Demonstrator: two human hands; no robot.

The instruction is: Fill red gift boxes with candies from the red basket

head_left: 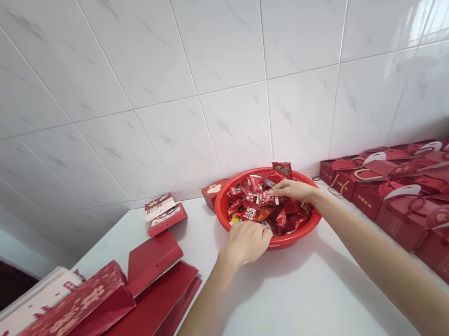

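Note:
A round red plastic basket [223, 207] stands on the white counter by the tiled wall, heaped with red wrapped candies [253, 202]. My left hand [247, 242] reaches over the basket's near rim with its fingers curled into the candies; what they grip is hidden. My right hand [292, 188] lies over the middle of the heap, fingers pinched on a red and white candy wrapper [267, 198].
Flat, unfolded red gift boxes [149, 286] lie in a pile at the left front. Two small red and white boxes [164, 213] sit further back. Several assembled red gift boxes with rope handles [411, 194] fill the right side. White counter [306, 299] lies between.

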